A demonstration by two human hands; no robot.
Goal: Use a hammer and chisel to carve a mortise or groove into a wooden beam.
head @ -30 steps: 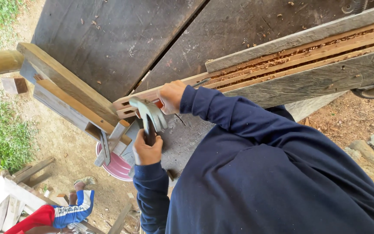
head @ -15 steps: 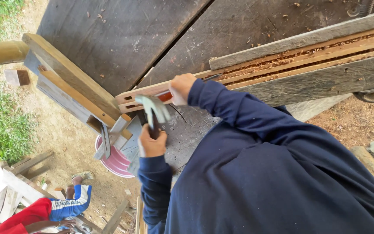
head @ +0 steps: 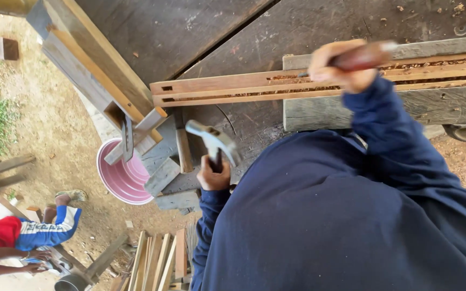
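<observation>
Hammer (head: 214, 141): steel head heavy, rigid; grip low on handle. Left hand (head: 214, 175) clenched round handle. Right hand (head: 341, 66) grasps blurred chisel (head: 365, 55) over grooved timber (head: 233, 90).

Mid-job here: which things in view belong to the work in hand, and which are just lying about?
In use: hammer, gripped by the left hand; reddish-handled tool, blurred, in the right hand; grooved wooden rail under it.
Lying about: pink basin; wood offcuts; bundle of sticks; another person's leg.
</observation>
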